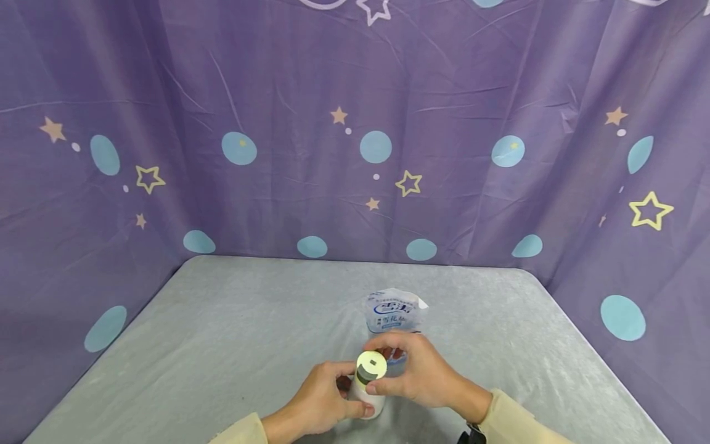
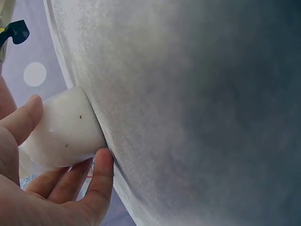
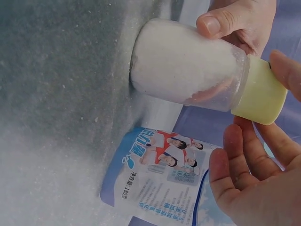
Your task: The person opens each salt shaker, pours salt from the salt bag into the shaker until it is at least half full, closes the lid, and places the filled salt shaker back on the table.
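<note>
A clear bottle (image 3: 183, 66) filled with white granules stands upright on the grey cloth and bears a pale yellow cap (image 1: 377, 362). My left hand (image 1: 322, 394) grips the bottle's body low down, thumb on the near side and fingers on the far side, as the left wrist view also shows. From the right, my right hand (image 1: 421, 373) holds the cap between thumb and fingertips. Just behind that hand stands a blue and white printed plastic packet (image 1: 395, 311); its lower part is partly hidden by the fingers in the head view.
A grey cloth covers the table (image 1: 249, 327). Purple curtains (image 1: 310, 185) with stars and blue dots hang round the back and sides. Some white grains lie on the cloth in the right wrist view. A black band (image 1: 473, 434) is on the right wrist.
</note>
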Demonstrator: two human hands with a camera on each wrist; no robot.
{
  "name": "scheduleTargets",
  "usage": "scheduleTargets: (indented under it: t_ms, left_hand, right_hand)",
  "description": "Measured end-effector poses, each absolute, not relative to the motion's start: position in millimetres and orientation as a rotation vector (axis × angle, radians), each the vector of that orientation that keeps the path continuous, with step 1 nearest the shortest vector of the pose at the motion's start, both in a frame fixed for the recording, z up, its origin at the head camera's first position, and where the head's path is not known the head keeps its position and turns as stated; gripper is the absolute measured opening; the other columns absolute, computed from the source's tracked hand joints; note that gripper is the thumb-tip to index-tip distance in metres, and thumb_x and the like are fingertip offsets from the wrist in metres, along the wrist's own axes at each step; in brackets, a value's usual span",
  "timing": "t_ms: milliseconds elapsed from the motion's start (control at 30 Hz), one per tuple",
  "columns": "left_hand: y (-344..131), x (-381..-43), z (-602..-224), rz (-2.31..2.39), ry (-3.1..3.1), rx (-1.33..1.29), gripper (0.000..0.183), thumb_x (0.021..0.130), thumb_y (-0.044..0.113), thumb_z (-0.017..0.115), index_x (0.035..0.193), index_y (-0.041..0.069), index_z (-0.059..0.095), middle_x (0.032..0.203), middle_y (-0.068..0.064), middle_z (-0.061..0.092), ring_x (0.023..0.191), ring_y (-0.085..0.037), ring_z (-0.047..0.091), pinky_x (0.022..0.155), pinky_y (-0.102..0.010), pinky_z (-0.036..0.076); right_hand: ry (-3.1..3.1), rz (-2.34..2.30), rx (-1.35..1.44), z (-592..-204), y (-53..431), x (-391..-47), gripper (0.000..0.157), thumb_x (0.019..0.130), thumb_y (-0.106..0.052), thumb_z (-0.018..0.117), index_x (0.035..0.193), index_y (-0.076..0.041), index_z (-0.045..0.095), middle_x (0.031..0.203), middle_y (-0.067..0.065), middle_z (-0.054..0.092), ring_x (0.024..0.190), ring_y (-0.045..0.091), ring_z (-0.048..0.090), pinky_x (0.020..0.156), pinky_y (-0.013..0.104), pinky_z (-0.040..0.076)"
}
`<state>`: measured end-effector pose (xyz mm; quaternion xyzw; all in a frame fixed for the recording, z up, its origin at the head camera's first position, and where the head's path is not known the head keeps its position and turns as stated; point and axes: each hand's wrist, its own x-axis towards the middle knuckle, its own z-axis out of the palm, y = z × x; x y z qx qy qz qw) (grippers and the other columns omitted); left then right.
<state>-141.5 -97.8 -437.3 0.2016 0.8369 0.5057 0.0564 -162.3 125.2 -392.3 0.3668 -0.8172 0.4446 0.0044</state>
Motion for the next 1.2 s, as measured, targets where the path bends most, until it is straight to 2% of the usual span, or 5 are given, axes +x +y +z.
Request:
scheduleTargets:
  t_ms: [300, 733, 1200]
  left_hand:
    - [-97.2, -141.1, -434.2, 1.503, 2.539, 0.632, 0.049, 0.071, 0.023, 0.095, 0.116, 0.020, 0.077, 0.100, 0.013, 0.073, 0.081, -0.011, 0.065, 0.070, -0.025, 0.052]
    - [-93.1, -142.3, -432.3, 1.454, 2.610, 0.704, 0.052, 0.069, 0.028, 0.096, 0.117, 0.023, 0.076, 0.099, 0.016, 0.071, 0.079, -0.007, 0.062, 0.070, -0.024, 0.050]
    - [-88.4, -144.5, -431.2, 1.478, 2.571, 0.743, 0.054, 0.070, 0.026, 0.096, 0.119, 0.023, 0.075, 0.099, 0.013, 0.073, 0.073, -0.008, 0.064, 0.067, -0.024, 0.051]
  right_hand:
    - [-2.563, 1.415, 1.113, -393.6, 127.5, -160.3, 0.041, 0.079, -0.039, 0.089, 0.113, -0.027, 0.070, 0.100, -0.011, 0.070, 0.089, 0.013, 0.064, 0.081, 0.041, 0.050]
    - [-2.567, 1.377, 1.053, -395.9, 136.4, -156.7, 0.038, 0.078, -0.038, 0.090, 0.108, -0.027, 0.068, 0.095, -0.012, 0.068, 0.087, 0.011, 0.063, 0.080, 0.034, 0.046]
    - [-2.548, 1.290, 0.992, -401.9, 146.3, -154.5, 0.037, 0.079, -0.037, 0.090, 0.104, -0.029, 0.065, 0.093, -0.017, 0.067, 0.085, 0.007, 0.063, 0.079, 0.038, 0.048]
